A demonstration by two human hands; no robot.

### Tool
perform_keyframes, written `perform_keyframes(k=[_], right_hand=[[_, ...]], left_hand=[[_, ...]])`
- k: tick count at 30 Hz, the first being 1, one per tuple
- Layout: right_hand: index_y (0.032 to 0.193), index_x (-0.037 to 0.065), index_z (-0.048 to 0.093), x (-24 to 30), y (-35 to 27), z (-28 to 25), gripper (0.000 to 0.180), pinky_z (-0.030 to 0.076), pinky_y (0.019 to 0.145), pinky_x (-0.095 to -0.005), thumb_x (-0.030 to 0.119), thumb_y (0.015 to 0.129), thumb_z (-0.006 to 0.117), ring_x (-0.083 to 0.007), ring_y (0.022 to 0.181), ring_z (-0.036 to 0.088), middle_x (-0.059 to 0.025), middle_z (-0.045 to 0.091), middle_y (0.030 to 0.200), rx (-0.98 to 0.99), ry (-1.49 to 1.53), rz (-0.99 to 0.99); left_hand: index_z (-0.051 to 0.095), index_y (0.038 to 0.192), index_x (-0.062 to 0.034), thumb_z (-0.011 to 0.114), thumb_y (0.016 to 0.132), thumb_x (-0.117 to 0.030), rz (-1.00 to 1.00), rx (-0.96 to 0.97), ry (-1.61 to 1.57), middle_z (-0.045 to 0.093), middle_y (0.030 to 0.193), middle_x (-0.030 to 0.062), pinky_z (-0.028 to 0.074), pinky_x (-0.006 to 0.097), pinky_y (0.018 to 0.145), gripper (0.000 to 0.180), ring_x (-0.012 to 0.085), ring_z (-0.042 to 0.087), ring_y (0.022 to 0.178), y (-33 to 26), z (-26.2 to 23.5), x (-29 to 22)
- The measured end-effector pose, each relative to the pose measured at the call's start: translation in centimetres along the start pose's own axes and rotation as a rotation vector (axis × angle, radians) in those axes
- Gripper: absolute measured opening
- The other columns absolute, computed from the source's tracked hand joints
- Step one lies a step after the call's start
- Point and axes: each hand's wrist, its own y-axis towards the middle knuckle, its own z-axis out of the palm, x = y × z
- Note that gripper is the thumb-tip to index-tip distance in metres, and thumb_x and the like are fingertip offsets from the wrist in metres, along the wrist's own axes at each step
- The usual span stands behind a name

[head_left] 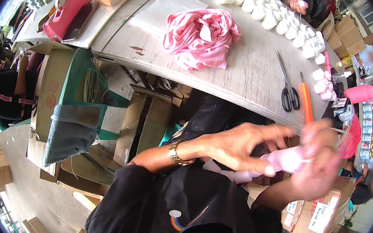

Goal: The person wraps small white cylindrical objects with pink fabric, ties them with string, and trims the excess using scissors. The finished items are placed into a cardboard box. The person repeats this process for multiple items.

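The biggest thing is the table (254, 73), made of worn, pale wood with scratches and dark marks. Its near edge runs in front of the person, and the two hands are on the person's side of that edge. Open wood lies between the cloth and the scissors, so there is room there.

A brown cardboard box (317, 216) with straight sides is low on the right. A green chair (75, 73) is on the left, with a soft, blue-gray cloth (73, 129) hanging over it. Bumpy rows of small, round white pieces (278, 17) sit along the far side of the table. The pink cloth (194, 38) is a soft, crumpled heap with many folds.

The left hand (238, 142) has its fingers stretched out and its thumb apart from them, with the thumb tip by the pink piece. The right hand (320, 162) is blurry, with its fingers curled around the pink piece.

The scissors (286, 99) have thin metal blades and round, black handles, which lie near the edge. A long orange cutter (306, 104) lies just beside them.

The smooth, pale pink piece (282, 160) is between the hands, above the lap. More small, pale pink pieces (241, 176) are just below it.
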Motion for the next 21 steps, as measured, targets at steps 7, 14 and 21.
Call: perform_keyframes(k=[7,14,21], right_hand=[[0.064,0.017,0.035,1.7,6.7,-3.4,0.042,0.023,0.103,-0.0433,0.032,0.103,0.033,-0.0249,0.111,0.037,-0.0086,0.045,0.104,0.066,0.226,0.094],[0.118,0.003,0.051,-4.6,6.8,0.0,0.042,0.032,0.104,-0.0459,0.039,0.096,0.048,-0.0289,0.121,0.043,-0.0148,0.046,0.128,0.429,0.811,0.167],[0.138,0.002,0.042,-11.8,-7.0,1.9,0.073,0.04,0.103,-0.0376,0.029,0.081,0.078,-0.0212,0.118,0.055,-0.0121,0.062,0.119,0.591,0.742,0.627]], left_hand=[[0.054,0.114,-0.0014,0.067,0.088,-0.03,0.119,-0.076,0.07,0.061,0.073,0.0101,0.048,0.037,0.061,0.041,0.0245,0.062,0.065,2.6,2.8,-2.9],[0.059,0.104,-0.0003,0.056,0.096,-0.023,0.198,-0.307,-0.508,0.061,0.072,0.0074,0.047,0.022,0.05,0.024,0.0103,0.059,0.057,2.3,2.1,-6.9],[0.057,0.083,-0.0023,0.051,0.095,-0.022,0.738,-0.505,-0.082,0.059,0.062,0.0081,0.051,0.029,0.047,0.024,0.0137,0.056,0.046,8.2,-7.1,-14.3]])
